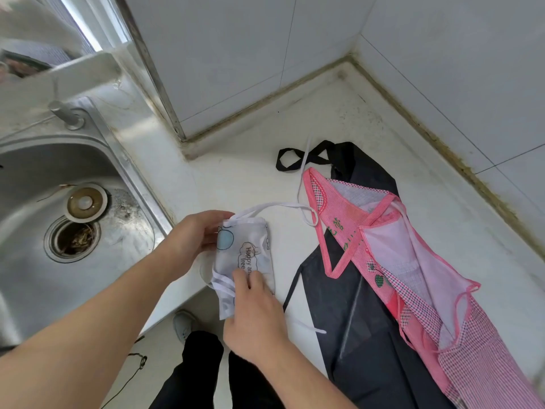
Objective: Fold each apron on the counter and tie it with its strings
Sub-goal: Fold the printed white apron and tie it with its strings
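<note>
A white printed apron (250, 255), folded into a small packet, lies at the front edge of the white counter (236, 178). My left hand (197, 234) grips the packet's far left end. My right hand (253, 311) presses on its near end and pinches the white strings (222, 283) there. One white string (283, 205) loops away to the right. A pink checked apron (413, 261) lies spread out on top of a black apron (354, 335) on the right part of the counter.
A steel sink (38, 261) with its drain and plug sits to the left, a tap base (66, 115) behind it. White tiled walls (295, 54) close the counter's back and right. The black apron's neck loop (290, 160) lies near the corner.
</note>
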Demonstrator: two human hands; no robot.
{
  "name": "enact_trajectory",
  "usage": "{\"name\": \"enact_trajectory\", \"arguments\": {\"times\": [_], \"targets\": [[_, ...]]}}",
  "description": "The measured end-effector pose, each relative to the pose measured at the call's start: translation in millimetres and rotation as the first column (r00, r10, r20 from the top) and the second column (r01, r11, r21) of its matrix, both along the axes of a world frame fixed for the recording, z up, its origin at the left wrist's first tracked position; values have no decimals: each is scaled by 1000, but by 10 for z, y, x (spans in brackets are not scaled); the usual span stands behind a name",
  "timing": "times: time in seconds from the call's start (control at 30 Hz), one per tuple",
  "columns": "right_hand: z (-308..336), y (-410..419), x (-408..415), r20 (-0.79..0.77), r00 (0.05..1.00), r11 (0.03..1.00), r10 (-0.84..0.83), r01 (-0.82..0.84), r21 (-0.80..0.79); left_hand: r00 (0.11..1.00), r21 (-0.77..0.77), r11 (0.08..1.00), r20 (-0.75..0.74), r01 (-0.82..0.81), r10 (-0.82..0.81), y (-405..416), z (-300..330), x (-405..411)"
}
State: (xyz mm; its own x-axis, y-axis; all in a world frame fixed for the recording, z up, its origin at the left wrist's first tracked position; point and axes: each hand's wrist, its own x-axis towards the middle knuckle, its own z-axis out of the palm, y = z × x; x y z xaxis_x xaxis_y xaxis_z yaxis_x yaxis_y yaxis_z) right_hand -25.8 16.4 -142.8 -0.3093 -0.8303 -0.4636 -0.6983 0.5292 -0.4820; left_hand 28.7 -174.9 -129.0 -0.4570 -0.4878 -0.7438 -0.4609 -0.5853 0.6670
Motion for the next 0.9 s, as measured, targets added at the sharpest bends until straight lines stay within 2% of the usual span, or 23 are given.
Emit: {"name": "enact_trajectory", "arguments": {"times": [0.13, 0.23, 0.33, 0.37, 0.4, 0.47, 0.5, 0.53, 0.57, 0.6, 0.67, 0.73, 0.83, 0.9], "targets": [[17, -50, 28, -18, 999, 998, 38, -37, 56, 997, -157, 985, 51, 69, -62, 14, -23, -46], [26, -104, 46, -31, 999, 996, 38, -36, 80, 991, -195, 972, -10, 130, -134, 4, 42, -119], [23, -134, 56, -32, 999, 996, 30, -27, 84, 977, -391, 896, 56, 211, -205, 23, 0, -203], [18, -128, 65, -40, 999, 996, 35, -31, 84, 969, -494, 833, 127, 248, -213, 52, -22, -211], [11, -118, 76, -56, 998, 996, 43, -38, 82, 956, -614, 732, 204, 293, -212, 94, -44, -205], [-10, -100, 116, -115, 991, 994, 68, -57, 92, 926, -812, 446, 319, 377, -202, 188, -85, -162], [-26, -106, 137, -147, 986, 993, 80, -65, 102, 921, -868, 314, 340, 385, -190, 239, -82, -137], [-41, -119, 161, -173, 982, 992, 83, -64, 108, 924, -902, 220, 337, 372, -182, 297, -62, -112], [-53, -137, 180, -184, 980, 992, 74, -53, 114, 923, -915, 173, 331, 365, -196, 354, -49, -91], [-67, -151, 199, -188, 980, 992, 62, -40, 120, 915, -909, 187, 327, 373, -239, 416, -33, -63], [-82, -162, 215, -187, 981, 990, 55, -30, 137, 868, -819, 333, 353, 467, -351, 530, -62, -2], [-36, -120, 201, -122, 991, 988, 56, -38, 148, 824, -693, 459, 385, 556, -416, 589, -142, 42], [117, -34, 40, 203, 977, 987, -60, 27, 160, 824, -633, 534, 367, 561, -432, 550, -212, 41], [216, -5, -181, 409, 887, 965, -216, 129, 229, 813, -623, 530, 365, 575, -453, 574, -248, 31]]}}
